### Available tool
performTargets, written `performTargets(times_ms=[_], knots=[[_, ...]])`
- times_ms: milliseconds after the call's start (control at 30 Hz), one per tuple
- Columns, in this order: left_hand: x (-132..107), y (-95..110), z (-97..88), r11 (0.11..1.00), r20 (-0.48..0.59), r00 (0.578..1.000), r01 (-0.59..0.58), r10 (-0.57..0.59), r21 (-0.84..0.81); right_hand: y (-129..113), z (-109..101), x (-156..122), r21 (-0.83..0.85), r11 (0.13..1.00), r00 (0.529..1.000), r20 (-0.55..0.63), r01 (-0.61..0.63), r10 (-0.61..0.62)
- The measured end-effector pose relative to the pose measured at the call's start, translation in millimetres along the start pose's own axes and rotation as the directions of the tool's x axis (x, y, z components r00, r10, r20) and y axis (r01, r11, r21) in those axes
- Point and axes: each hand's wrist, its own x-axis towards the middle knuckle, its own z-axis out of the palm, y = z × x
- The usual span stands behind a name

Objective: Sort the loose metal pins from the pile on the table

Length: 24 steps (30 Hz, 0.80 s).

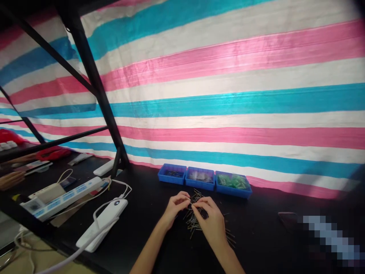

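Note:
My left hand [176,207] and my right hand [211,219] meet above a loose pile of thin metallic sticks [194,223] on the black table. Both hands are closed, thumbs and fingers pinched close together. Whatever sits between the fingertips is too small to make out. Just behind the pile stand three blue bins in a row. The left bin [162,178] holds dark thin pieces, the middle bin [199,185] clear or whitish small pieces, and the right bin [234,193] green and clear ones.
A white power bank [107,219] with a cable lies left of my arms, beside a white power strip [71,198]. A black metal frame post [97,89] rises at the left. Striped sheeting [228,114] hangs behind the table. Another person's hand [11,180] shows at far left.

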Motion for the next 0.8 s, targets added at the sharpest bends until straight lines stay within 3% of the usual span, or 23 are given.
performTargets(times_ms=[233,367,467,600,700,800], knots=[[-3,2,0.6,0.998,-0.037,0.999,-0.021,0.019,-0.058,-3,9,-4,0.148,0.985,0.994,-0.052,-0.085,0.093],[2,0,-3.2,0.996,-0.173,0.984,-0.05,0.036,-0.077,17,19,-3,0.257,0.952,0.972,-0.115,-0.168,0.203],[5,-1,-13.9,0.989,-0.357,0.932,-0.102,0.058,-0.107,28,28,-3,0.329,0.911,0.956,-0.063,-0.25,0.285],[7,-2,-31.6,0.975,-0.555,0.831,-0.155,0.042,-0.158,30,41,2,0.418,0.843,0.931,0.022,-0.339,0.364],[8,-4,-39.5,0.97,-0.625,0.781,-0.155,0.004,-0.188,26,51,17,0.452,0.82,0.93,0.069,-0.352,0.361],[11,-6,-41.7,0.968,-0.64,0.768,-0.141,-0.024,-0.206,23,62,46,0.432,0.837,0.94,0.102,-0.336,0.324]])
